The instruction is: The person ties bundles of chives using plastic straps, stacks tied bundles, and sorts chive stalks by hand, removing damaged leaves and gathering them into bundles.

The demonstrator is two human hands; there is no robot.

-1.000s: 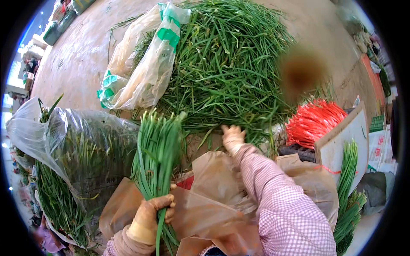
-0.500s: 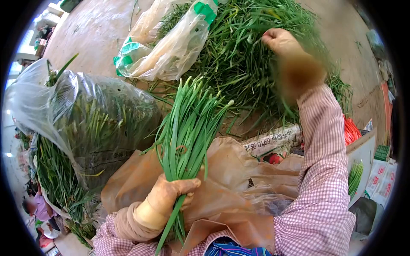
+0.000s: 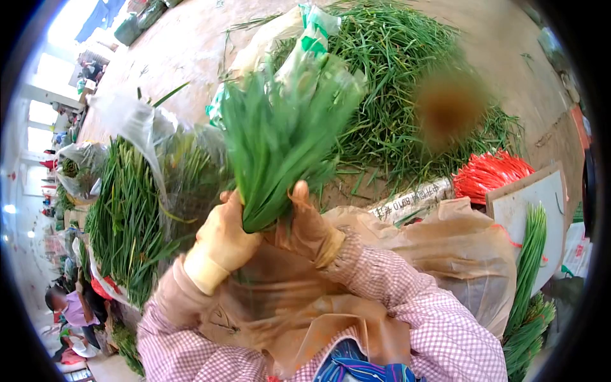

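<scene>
A bunch of long, flat green stalks [image 3: 280, 146] stands upright in front of me, its tops fanned out and blurred by motion. My left hand [image 3: 223, 239], in a pale yellowish glove, is wrapped round the lower left of the bunch. From the other side my right hand [image 3: 309, 223] grips it low down, thumb pointing up and the other fingers partly hidden. Below both hands a brown plastic apron [image 3: 286, 293] covers my lap.
A large heap of loose greens [image 3: 394, 83] lies on the floor ahead, beside a plastic bag with green trim [image 3: 315, 35]. At left sits a clear bag of stalks [image 3: 133, 216]. Red ties [image 3: 490, 178], a white board [image 3: 531, 223] and another green bunch [image 3: 528, 267] are at right.
My right hand has come back from the heap to grip the bunch. My left hand has moved up with the bunch, and its base now sits between both hands. The view has shifted.
</scene>
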